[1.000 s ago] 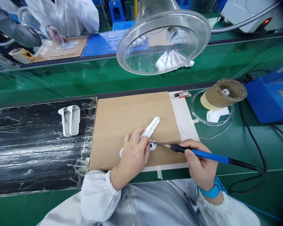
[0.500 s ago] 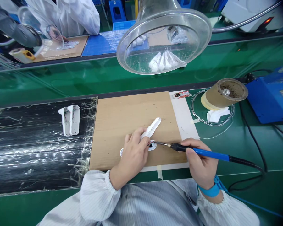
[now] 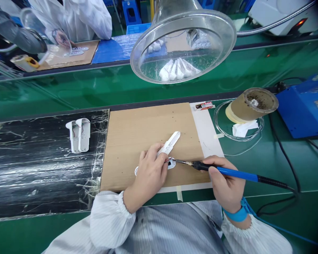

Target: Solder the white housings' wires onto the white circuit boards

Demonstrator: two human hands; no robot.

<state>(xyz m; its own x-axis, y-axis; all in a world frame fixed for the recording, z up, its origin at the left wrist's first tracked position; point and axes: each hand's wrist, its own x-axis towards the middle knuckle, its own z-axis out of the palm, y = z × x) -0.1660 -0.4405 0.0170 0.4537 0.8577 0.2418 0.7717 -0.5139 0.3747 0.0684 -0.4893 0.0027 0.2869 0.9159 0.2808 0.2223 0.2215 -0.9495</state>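
Observation:
My left hand (image 3: pixel 151 171) presses down on a long white plastic part (image 3: pixel 171 141) lying on a brown board (image 3: pixel 137 135), fingers curled over it. My right hand (image 3: pixel 225 185) grips a blue-handled soldering iron (image 3: pixel 228 172) like a pen. The iron's tip touches a small spot with red wires (image 3: pixel 170 162) at the edge of the white part, just right of my left fingers. A blue strap (image 3: pixel 237 214) circles my right wrist.
A clear fume hood (image 3: pixel 182 42) hangs over the green conveyor (image 3: pixel 69 91), where white parts show through it. A white assembled part (image 3: pixel 78 134) lies on the black mat (image 3: pixel 29 169). A cardboard roll (image 3: pixel 250 104), solder wire coil and blue station (image 3: pixel 304 109) sit right. Another person works across the belt.
My hands stay in place with the iron tip on the same spot. The white parts on the conveyor, seen through the hood, have moved left.

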